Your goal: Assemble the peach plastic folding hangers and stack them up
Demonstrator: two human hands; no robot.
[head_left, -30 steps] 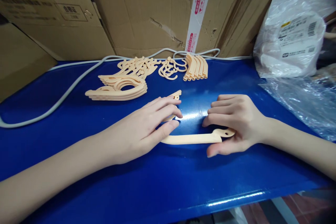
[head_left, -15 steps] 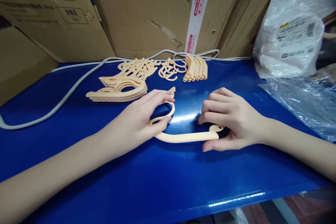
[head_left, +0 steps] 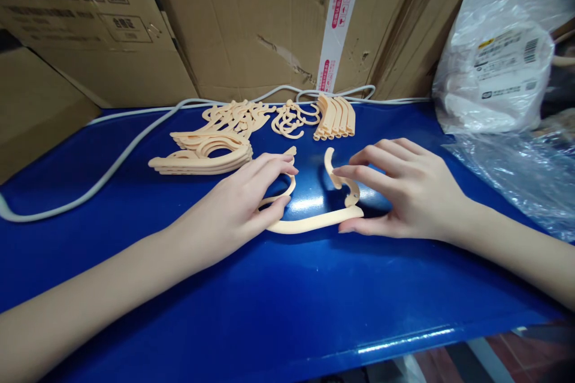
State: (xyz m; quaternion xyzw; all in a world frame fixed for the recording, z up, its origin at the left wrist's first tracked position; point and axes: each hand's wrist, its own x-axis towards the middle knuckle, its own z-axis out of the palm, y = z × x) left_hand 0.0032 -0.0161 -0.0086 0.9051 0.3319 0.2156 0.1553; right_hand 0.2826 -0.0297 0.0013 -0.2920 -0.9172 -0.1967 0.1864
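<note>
A cream plastic folding clothes hanger (head_left: 309, 225) lies in front of me, apparently resting on the table. My left hand (head_left: 240, 197) grips its left part between thumb and fingers, covering some of it. A thin curved loop and a small tip show past those fingertips. On the right, a short curved hanger piece (head_left: 329, 161) stands up at an angle from the jointed end. My right hand (head_left: 399, 185) has its index finger against this piece and its thumb beside the end of the long bar. The other right fingers are bent in the air.
Behind my left hand sits a stack of hanger parts (head_left: 202, 161). Farther back are a heap of thin parts (head_left: 238, 116), several hooks (head_left: 287, 122) and a row of curved arms (head_left: 335, 116). A grey cable (head_left: 135, 158), cardboard boxes (head_left: 260, 24) and plastic bags (head_left: 494, 84) border the blue table (head_left: 287, 311).
The short curved piece has swung into view on the right, up and away from me. My right hand has shifted slightly up, its index finger now extended. My left hand keeps its grip.
</note>
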